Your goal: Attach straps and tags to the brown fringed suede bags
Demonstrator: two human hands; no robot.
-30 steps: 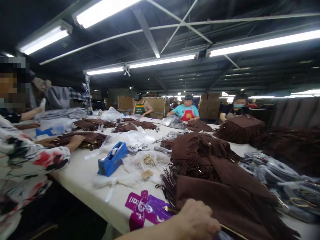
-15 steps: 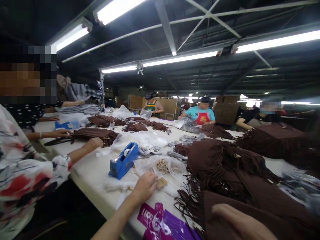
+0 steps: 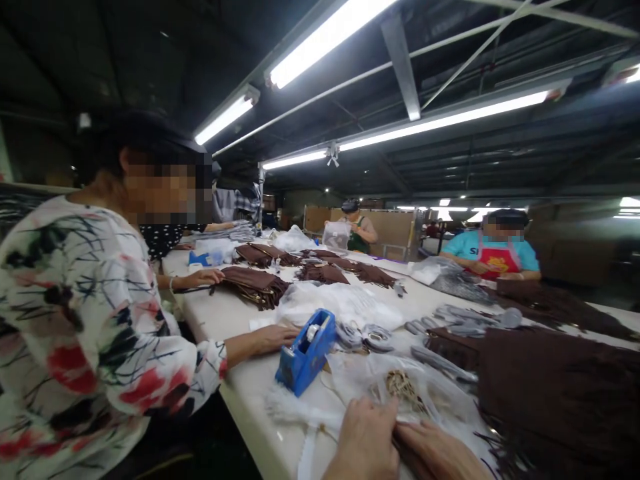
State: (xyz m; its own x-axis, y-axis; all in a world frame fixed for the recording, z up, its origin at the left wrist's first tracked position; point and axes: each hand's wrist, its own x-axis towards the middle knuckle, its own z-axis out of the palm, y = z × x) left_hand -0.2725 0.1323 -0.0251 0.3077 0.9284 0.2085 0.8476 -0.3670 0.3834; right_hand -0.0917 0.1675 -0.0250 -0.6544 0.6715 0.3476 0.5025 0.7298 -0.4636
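At the bottom of the view, my left hand (image 3: 367, 433) and my right hand (image 3: 440, 450) are close together, almost touching. The left fingers are curled closed, and what they hold, if anything, is hidden. My right hand is bent over a dark brown fabric piece (image 3: 409, 459), which shows as a narrow strip between the hands. Just beyond them lies a clear plastic bag (image 3: 355, 370) with a bundle of beige strings (image 3: 403, 390). To the right is a heap of brown fringed bags (image 3: 555, 393).
A blue tape dispenser (image 3: 306, 353) stands left of the plastic bag. Scissors (image 3: 377, 338) and crumpled clear plastic (image 3: 335, 300) lie behind. At left, a co-worker in a floral sleeve (image 3: 165, 373) rests a hand (image 3: 273, 339) beside the dispenser. Other people work across the white table (image 3: 250, 390).
The view has swung left. My right hand has left the bag pile at right and come beside my left hand. The co-worker's near hand has moved from the brown bag towards the tape dispenser.
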